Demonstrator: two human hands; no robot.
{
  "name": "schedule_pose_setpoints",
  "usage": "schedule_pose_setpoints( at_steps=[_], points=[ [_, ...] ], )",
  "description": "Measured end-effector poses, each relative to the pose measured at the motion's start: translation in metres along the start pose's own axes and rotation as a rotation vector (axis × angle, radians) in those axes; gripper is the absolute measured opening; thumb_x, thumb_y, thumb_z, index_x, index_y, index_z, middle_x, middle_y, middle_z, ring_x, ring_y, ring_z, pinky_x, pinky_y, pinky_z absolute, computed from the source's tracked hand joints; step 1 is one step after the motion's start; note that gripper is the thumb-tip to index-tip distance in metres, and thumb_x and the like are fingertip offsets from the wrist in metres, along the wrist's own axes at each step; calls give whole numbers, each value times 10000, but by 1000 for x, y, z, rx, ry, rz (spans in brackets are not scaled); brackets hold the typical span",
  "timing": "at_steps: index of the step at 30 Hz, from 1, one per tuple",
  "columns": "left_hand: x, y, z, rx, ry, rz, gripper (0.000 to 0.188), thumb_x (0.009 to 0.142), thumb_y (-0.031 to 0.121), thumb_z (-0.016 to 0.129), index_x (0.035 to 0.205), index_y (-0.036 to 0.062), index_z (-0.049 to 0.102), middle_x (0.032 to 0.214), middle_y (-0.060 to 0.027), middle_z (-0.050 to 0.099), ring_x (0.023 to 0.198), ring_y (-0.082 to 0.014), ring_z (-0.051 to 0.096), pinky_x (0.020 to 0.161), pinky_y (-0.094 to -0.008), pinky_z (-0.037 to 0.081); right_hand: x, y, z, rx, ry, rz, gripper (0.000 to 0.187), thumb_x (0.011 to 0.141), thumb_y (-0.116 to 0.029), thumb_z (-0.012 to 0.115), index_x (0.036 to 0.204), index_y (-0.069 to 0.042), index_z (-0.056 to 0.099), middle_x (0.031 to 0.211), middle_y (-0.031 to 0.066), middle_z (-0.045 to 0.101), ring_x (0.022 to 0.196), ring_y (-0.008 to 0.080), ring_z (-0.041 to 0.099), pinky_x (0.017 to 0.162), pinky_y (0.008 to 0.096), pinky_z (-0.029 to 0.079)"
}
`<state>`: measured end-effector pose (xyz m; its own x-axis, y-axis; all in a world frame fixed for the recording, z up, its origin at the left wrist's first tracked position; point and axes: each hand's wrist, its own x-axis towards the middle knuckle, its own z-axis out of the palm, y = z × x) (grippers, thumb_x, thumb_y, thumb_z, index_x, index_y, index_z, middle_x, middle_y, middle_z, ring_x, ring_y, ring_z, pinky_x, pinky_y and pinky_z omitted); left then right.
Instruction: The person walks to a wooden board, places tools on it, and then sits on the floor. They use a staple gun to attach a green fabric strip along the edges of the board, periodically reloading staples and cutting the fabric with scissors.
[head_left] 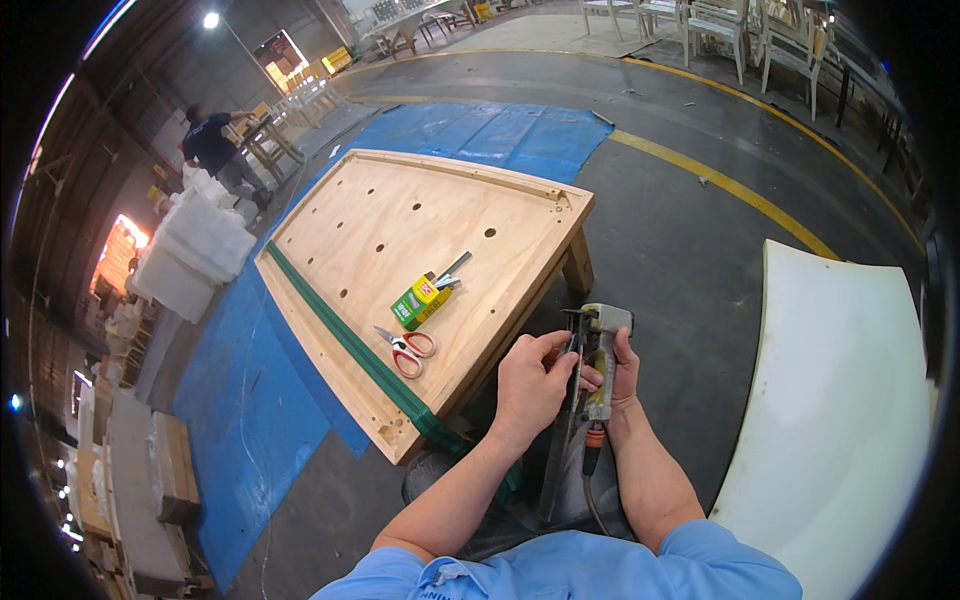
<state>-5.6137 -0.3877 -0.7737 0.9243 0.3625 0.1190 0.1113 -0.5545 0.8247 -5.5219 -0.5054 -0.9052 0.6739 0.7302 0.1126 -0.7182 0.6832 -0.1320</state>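
At four o'clock from the middle of the view, here's the grey metal air tool (602, 345), held upright just off the edge of the pale plywood counter (440, 220). And it's a worn-looking piece: a scuffed body with yellowish patches along the grip, a narrow dark rail down its left side, an orange-red fitting (595, 437) at six o'clock, and a thin dark hose (590, 492) trailing below. The right hand (624, 380) wraps round the grip, thumb up along the side. In comes the left hand (535, 385), thumb and fingertips pinching at the rail; whether a loose piece sits between them, I can't tell! Over at ten o'clock from the tool, a green-and-yellow cardboard box (418, 303) lies on the counter; at nine, red-handled metal scissors (408, 351), and past them a long dark-green fabric strap (345, 338).
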Motion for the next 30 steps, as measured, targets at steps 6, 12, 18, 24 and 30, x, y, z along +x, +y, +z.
schedule_pose_setpoints(
  at_steps=[6, 12, 18, 24, 30],
  points=[
    [-4, 0, 5, 33, -12, 117, 340, 921, 44, 696, 1253, -28, 706, 1079, -174, 628, 908, -282, 692, 835, -353, 549, 1, 0, -5, 74, -10, 0, 709, 959, -646, 614, 1271, -10, 643, 1003, 132, 736, 523, 127, 509, 486, 272, 430],
    [5, 16, 3, 58, 42, 97, 345, 916, 43, 695, 1253, -29, 702, 1026, -179, 664, 915, -302, 700, 848, -364, 552, 1, 8, -1, 116, -22, 0, 719, 965, -644, 607, 1296, -6, 635, 1013, 140, 735, 540, 124, 512, 497, 277, 444],
    [-6, -2, 5, -146, 41, 53, 337, 957, 38, 684, 1285, -35, 674, 1014, -99, 726, 855, -149, 678, 803, -295, 546, 6, 7, -5, 138, -78, 4, 764, 971, -643, 600, 1295, 50, 612, 926, 133, 699, 548, 110, 523, 492, 247, 468],
    [-57, -25, -3, -396, -199, -221, 401, 1004, 117, 679, 1360, -31, 568, 1006, -16, 663, 900, -80, 610, 835, -242, 511, 10, 2, -6, 160, -64, -73, 805, 966, -657, 594, 1279, 84, 601, 998, 181, 707, 558, 108, 557, 499, 260, 527],
    [-133, -24, 4, -265, -434, -372, 627, 996, 347, 689, 1433, -37, 456, 1127, -169, 664, 972, -252, 681, 888, -372, 537, 15, 12, -7, 79, 4, -98, 828, 958, -677, 581, 1336, 60, 573, 1166, 213, 702, 689, 179, 642, 624, 336, 581]
  ],
)
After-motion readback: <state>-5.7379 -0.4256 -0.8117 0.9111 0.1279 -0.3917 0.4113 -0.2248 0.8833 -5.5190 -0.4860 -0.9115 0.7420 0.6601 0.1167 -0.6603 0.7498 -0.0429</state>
